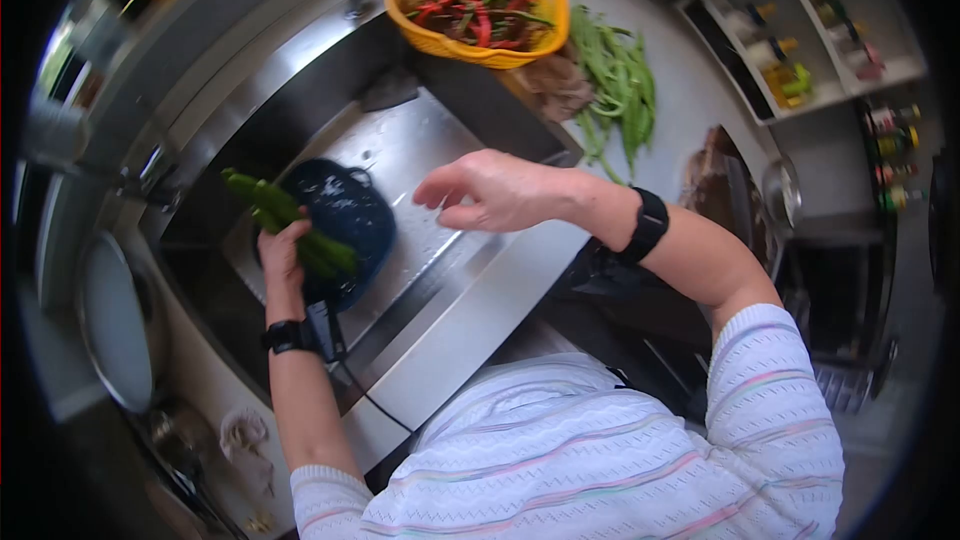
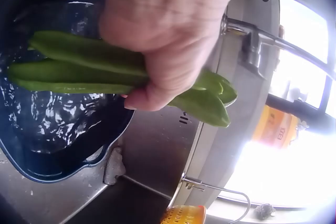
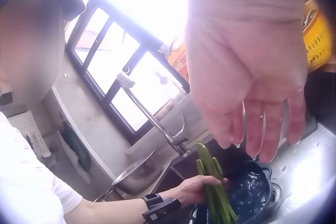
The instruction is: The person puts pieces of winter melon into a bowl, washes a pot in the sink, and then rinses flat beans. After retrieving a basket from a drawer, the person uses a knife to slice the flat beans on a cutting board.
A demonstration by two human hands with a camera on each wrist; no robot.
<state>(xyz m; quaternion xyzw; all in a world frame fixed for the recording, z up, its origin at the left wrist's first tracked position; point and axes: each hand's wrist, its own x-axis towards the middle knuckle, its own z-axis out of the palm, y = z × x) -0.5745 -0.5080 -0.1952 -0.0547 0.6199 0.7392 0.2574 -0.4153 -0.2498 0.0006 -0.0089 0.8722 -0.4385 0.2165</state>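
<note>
My left hand (image 1: 280, 256) grips a bunch of long green pods (image 1: 328, 254) over a dark blue basin (image 1: 376, 212) of water. In the left wrist view, the thumb and fingers wrap around the middle of the pods (image 2: 73, 71), whose ends stick out on both sides. My right hand (image 1: 485, 190) hangs above the sink to the right of the basin, holding nothing. Its fingers droop loosely, and drops of water cling to the fingertips (image 3: 268, 153) in the right wrist view.
The basin stands in a steel sink (image 1: 425, 145). A yellow basket (image 1: 400, 0) of red and green chilies sits at the sink's far edge, with more green pods (image 1: 625, 85) on the counter to its right. A faucet (image 3: 152, 116) rises behind the sink; a metal pan (image 3: 137, 174) lies left.
</note>
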